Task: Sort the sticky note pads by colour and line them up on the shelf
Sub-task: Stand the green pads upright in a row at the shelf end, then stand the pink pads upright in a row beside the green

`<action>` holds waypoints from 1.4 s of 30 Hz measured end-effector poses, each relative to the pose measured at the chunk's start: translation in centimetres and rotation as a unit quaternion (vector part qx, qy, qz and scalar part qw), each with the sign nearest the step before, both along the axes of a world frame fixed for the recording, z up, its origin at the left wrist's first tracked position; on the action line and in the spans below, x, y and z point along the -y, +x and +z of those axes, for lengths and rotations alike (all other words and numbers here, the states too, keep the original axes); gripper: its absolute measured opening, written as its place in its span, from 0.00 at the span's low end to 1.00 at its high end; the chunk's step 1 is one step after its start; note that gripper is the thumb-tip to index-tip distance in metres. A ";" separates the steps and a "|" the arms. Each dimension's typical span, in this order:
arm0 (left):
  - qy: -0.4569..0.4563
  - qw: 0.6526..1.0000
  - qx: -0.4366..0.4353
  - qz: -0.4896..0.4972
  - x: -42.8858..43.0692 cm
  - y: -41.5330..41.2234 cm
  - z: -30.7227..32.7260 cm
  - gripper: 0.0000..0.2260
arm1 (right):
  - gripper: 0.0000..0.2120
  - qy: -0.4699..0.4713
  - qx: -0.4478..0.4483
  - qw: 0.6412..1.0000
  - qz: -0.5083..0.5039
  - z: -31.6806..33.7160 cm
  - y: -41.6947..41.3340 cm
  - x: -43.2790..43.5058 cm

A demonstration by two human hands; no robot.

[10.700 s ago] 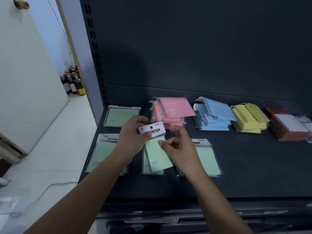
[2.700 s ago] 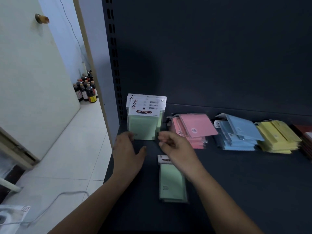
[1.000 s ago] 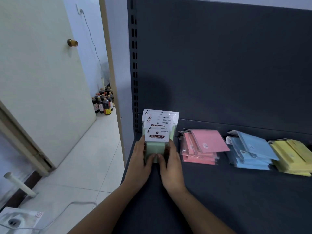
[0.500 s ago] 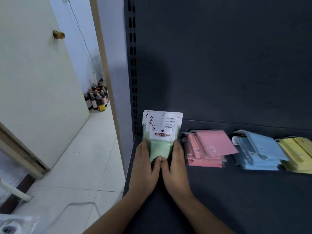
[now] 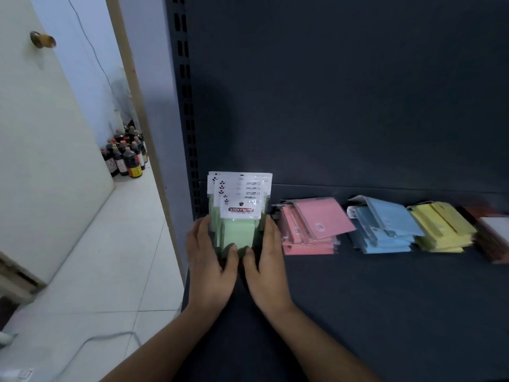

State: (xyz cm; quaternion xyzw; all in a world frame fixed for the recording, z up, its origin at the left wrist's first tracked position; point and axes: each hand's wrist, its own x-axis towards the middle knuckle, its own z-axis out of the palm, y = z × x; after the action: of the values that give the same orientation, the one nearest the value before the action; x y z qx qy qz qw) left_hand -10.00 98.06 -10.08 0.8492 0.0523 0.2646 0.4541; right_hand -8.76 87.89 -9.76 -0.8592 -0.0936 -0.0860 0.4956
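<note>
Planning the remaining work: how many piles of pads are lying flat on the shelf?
4: pink pile right of the upright green pads, then blue pile, yellow pile, and a reddish-brown pile at the right edge, partly cut off. More may lie beyond.

Bare shelf board in front of the piles offers open passage. Standing green pads sit between the slotted post and pink pile; back panel closes the rear.
</note>
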 end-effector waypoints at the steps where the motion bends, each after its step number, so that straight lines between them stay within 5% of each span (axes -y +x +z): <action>1: 0.034 0.999 0.035 0.005 0.2 -0.3 0.3 0.23 | 0.30 0.014 0.016 1.000 0.007 0.4 -0.3 0.3; 4: 0.117 0.984 0.131 -0.036 1.8 -1.0 1.5 0.13 | 0.20 0.051 0.103 0.993 0.005 2.1 -1.1 2.3; 8: 0.049 0.991 0.048 -0.114 6.0 0.4 3.6 0.11 | 0.14 0.078 0.197 0.973 -0.090 4.9 -0.2 7.8; 14: 0.120 0.979 -0.165 0.000 11.8 3.3 3.8 0.18 | 0.16 0.023 -0.049 0.994 -0.098 5.1 3.3 14.9; 17: 0.104 0.981 -0.159 0.041 13.6 3.5 4.0 0.17 | 0.08 0.075 -0.135 0.987 -0.038 4.6 4.0 16.0; 22: 0.097 0.985 -0.106 0.092 15.3 2.9 4.8 0.16 | 0.15 0.159 -0.144 0.977 -0.012 4.2 4.1 17.7; 26: -0.084 0.996 0.002 0.039 15.5 0.8 5.8 0.11 | 0.11 0.281 -0.120 0.952 -0.005 4.6 2.9 18.4; 30: -0.291 0.956 -0.026 0.000 14.1 -1.8 5.5 0.06 | 0.12 0.324 -0.125 0.937 0.035 4.4 1.3 18.1; 35: -0.351 0.930 -0.099 0.038 10.3 -4.9 3.5 0.06 | 0.19 0.251 -0.167 0.938 0.172 2.9 -1.0 16.6; 39: -0.255 0.950 -0.168 0.061 7.4 -6.8 1.7 0.13 | 0.22 0.141 -0.208 0.941 0.228 1.8 -2.6 14.2; 42: -0.101 0.972 -0.199 0.071 5.7 -7.7 1.1 0.12 | 0.23 0.012 -0.152 0.961 0.230 1.3 -3.5 12.3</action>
State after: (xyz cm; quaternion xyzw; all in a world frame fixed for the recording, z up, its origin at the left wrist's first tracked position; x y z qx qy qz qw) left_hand -17.71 92.40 -8.95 0.8284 0.2286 0.1156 0.4982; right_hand -12.27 75.63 -8.49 -0.8116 -0.2113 0.1605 0.5206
